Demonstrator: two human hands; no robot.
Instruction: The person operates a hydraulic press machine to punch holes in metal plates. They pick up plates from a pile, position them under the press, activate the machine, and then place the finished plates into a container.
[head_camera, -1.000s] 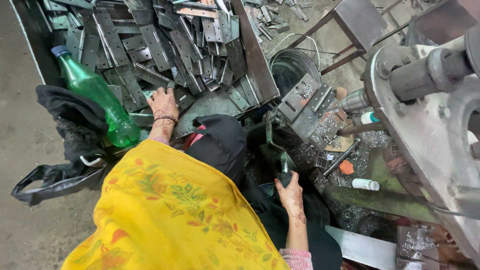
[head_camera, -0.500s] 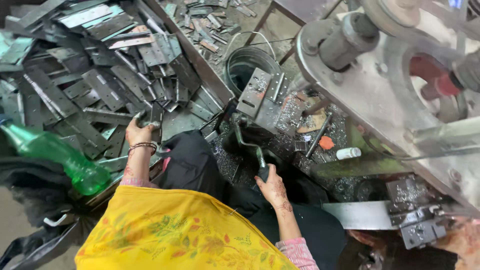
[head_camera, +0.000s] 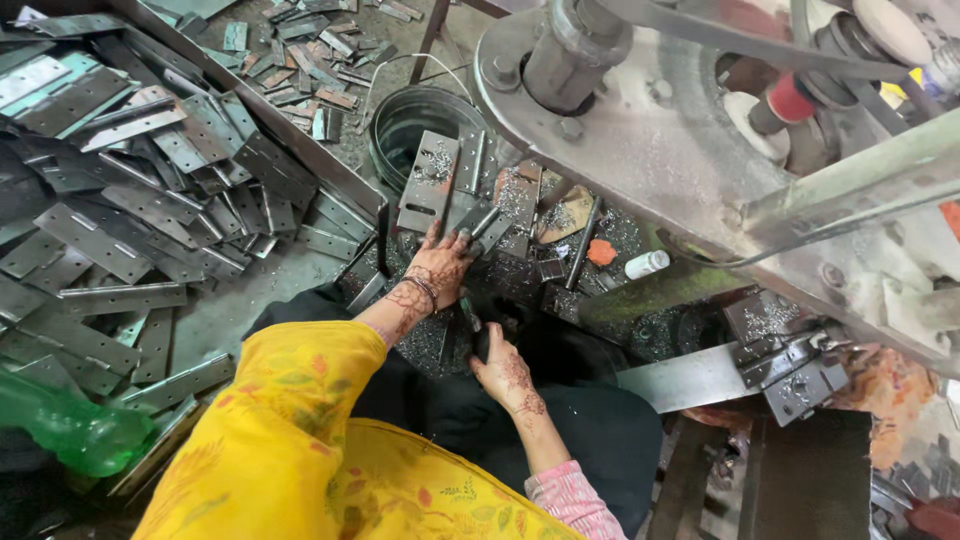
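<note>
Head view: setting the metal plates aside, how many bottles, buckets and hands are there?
Green plastic bottle: 1
Small white bottle: 1
Metal bucket: 1
Hands: 2, left hand, right hand gripping dark handle
Total: 5

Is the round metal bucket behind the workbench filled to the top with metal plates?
No, the round metal bucket shows a dark, mostly hollow inside, while the flat metal plates lie heaped on the floor beside it.

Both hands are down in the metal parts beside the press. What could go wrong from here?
The left hand rests bare on cut metal plates strewn with shavings, so a sharp edge or sliver could cut it. The right hand grips a dark handle close under the heavy machine; a slip could pinch fingers. The loose yellow sleeve might snag.
</note>
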